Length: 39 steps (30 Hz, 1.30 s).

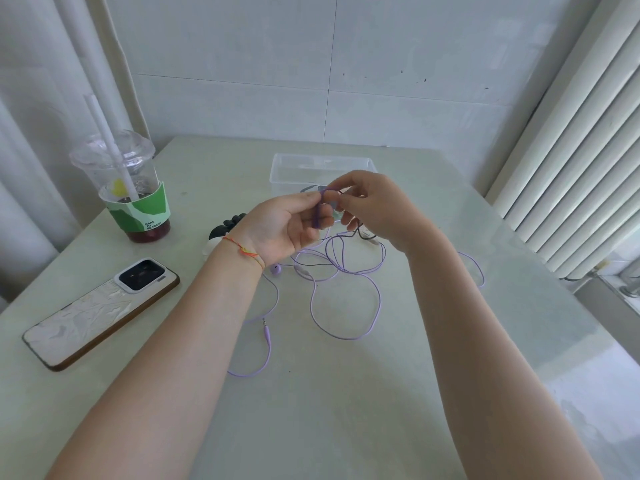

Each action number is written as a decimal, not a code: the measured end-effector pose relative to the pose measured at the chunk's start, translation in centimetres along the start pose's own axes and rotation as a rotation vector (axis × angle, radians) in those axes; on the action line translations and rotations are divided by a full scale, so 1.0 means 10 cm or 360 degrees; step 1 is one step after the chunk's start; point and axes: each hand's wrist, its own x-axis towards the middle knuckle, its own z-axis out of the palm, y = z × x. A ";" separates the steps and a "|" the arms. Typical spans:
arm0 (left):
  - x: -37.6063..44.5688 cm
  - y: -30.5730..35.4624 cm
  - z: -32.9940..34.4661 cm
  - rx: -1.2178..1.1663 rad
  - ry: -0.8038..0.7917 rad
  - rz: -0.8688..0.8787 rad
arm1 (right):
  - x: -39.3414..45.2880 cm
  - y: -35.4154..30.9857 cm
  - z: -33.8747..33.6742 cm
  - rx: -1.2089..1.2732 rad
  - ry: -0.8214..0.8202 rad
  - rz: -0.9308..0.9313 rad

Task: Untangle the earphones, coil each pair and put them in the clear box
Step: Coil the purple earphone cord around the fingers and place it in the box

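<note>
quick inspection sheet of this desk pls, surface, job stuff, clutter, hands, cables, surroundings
surface: pale green glossy table, window glare at its right.
job's things: thin lilac wired earphones tangled with a thin black earphone cable; clear plastic box behind, contents unclear.
clutter: clear plastic drink cup with green sleeve; white-backed phone face down; small black object, partly hidden.
hands: left hand and right hand both pinch lilac cable, raised.
cables: lilac jack plug lies loose near the left forearm.
surroundings: white tiled wall, white ribbed radiator.

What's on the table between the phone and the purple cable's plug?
In the head view, only the left forearm crosses above that stretch; the table between the phone and the plug is otherwise bare.
</note>
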 end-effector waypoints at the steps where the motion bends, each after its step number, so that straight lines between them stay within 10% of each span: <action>1: 0.00 0.00 -0.01 0.0022 0.0002 -0.0005 | 0.00 0.00 -0.01 0.0023 0.0046 0.0000; 23: -0.04 0.01 0.04 0.0056 -0.0228 -0.0037 | -0.01 0.01 -0.05 -0.0102 0.0187 -0.0132; 39: 0.04 0.02 -0.07 -0.0384 0.0232 0.0520 | -0.14 -0.07 0.09 -0.0634 -0.0914 0.0378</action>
